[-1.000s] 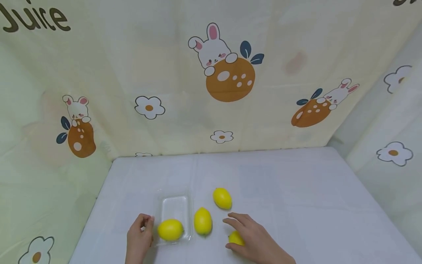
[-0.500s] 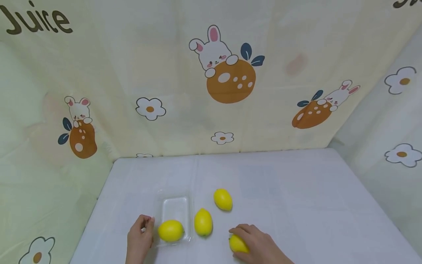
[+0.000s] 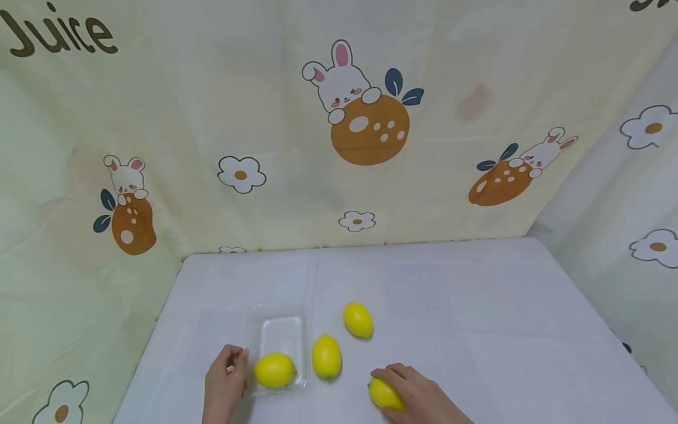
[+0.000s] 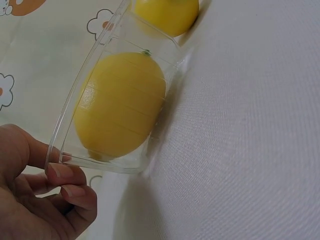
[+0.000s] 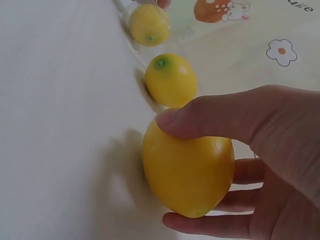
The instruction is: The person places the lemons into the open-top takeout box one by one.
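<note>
My left hand (image 3: 225,377) pinches the left rim of a clear plastic tray (image 3: 282,321) between thumb and fingers. One lemon (image 3: 274,370) lies in the near end of that tray; the left wrist view shows it through the clear wall. To the right, my right hand (image 3: 415,393) grips another lemon (image 5: 187,162), the thumb on one side and the fingers curled round the other. Just right of the tray a lemon (image 3: 326,357) sits on the table, and a further lemon (image 3: 358,320) lies behind it and to the right.
A white cloth covers the table (image 3: 466,306). Behind it hangs a cream curtain (image 3: 286,106) printed with rabbits, oranges and flowers, with side curtains at left and right.
My right hand has come down over the near lemon and its spread fingers have closed round it; the lemon has shifted slightly right. The left hand stays on the tray rim.
</note>
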A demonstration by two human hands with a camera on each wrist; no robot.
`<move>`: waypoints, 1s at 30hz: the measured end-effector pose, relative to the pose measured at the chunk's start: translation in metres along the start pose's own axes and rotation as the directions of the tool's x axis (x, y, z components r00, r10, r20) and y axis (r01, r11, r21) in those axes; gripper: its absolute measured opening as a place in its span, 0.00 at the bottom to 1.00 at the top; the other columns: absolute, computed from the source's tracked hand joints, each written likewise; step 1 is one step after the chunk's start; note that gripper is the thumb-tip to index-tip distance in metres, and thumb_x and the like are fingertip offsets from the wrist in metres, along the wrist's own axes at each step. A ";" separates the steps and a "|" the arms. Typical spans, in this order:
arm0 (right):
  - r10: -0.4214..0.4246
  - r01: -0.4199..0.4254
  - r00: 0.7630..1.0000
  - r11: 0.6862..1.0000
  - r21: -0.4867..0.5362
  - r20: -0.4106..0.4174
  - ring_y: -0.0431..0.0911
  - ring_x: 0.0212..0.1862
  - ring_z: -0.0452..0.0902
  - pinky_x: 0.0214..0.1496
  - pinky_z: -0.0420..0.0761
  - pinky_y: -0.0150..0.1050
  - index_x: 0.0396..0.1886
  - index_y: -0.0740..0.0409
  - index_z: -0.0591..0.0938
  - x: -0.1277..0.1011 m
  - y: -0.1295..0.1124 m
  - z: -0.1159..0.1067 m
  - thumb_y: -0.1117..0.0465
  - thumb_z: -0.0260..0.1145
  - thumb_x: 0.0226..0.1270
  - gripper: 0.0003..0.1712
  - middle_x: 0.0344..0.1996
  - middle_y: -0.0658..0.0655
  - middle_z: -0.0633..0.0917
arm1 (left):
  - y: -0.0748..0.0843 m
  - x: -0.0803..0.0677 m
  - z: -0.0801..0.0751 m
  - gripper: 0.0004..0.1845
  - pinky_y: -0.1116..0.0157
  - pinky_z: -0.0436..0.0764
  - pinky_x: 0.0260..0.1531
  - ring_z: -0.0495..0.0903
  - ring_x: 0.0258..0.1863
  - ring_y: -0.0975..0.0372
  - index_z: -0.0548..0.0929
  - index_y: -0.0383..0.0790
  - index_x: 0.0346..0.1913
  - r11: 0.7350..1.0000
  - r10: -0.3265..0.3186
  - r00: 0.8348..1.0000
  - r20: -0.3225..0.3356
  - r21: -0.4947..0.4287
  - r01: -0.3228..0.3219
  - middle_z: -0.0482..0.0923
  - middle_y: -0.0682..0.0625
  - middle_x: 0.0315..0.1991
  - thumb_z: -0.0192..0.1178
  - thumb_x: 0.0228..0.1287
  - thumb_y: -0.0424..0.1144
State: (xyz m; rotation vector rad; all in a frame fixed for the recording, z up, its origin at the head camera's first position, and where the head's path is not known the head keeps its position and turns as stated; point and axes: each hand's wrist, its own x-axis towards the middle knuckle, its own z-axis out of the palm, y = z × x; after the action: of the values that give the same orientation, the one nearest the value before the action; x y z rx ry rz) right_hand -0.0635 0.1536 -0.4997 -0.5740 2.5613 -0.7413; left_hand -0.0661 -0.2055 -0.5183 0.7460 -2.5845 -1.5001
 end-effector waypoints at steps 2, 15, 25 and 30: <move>-0.003 0.003 1.000 1.000 0.002 0.000 0.45 0.48 0.79 0.54 0.85 0.50 0.65 0.46 0.79 0.000 -0.001 0.000 0.50 0.77 0.62 0.31 0.54 0.50 0.82 | -0.001 0.000 0.000 0.09 0.68 0.71 0.14 0.69 0.14 0.60 0.77 0.31 0.47 1.000 0.001 1.000 -0.003 0.000 -0.001 0.76 0.43 0.35 0.54 0.77 0.37; -0.290 0.263 0.924 0.955 -0.134 -0.248 0.39 0.52 0.80 0.54 0.85 0.39 0.66 0.44 0.78 0.002 -0.020 -0.017 0.54 0.74 0.66 0.29 0.57 0.44 0.80 | -0.001 0.002 0.000 0.09 0.68 0.71 0.15 0.70 0.16 0.60 0.78 0.32 0.47 1.000 0.002 1.000 0.006 -0.026 -0.002 0.76 0.43 0.36 0.54 0.77 0.36; -0.403 0.377 0.849 0.915 -0.143 -0.341 0.41 0.54 0.81 0.58 0.84 0.43 0.66 0.46 0.78 0.033 -0.046 -0.027 0.54 0.77 0.64 0.31 0.59 0.48 0.82 | -0.001 0.002 0.002 0.09 0.69 0.71 0.14 0.70 0.14 0.60 0.78 0.32 0.46 1.000 0.016 1.000 -0.003 -0.020 -0.016 0.76 0.44 0.34 0.55 0.77 0.37; -0.442 0.434 0.849 0.896 -0.097 -0.289 0.38 0.54 0.79 0.58 0.83 0.38 0.67 0.48 0.77 0.054 -0.067 -0.032 0.51 0.72 0.69 0.29 0.59 0.45 0.82 | 0.000 0.001 0.002 0.09 0.68 0.70 0.14 0.70 0.15 0.60 0.78 0.31 0.45 1.000 0.024 1.000 -0.003 -0.014 -0.024 0.75 0.45 0.33 0.56 0.77 0.37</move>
State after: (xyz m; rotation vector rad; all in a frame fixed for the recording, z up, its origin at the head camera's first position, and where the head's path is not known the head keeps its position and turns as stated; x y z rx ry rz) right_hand -0.1055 0.0881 -0.4508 -1.1655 2.7519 -1.0141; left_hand -0.0674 -0.2044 -0.5198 0.7130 -2.5688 -1.5073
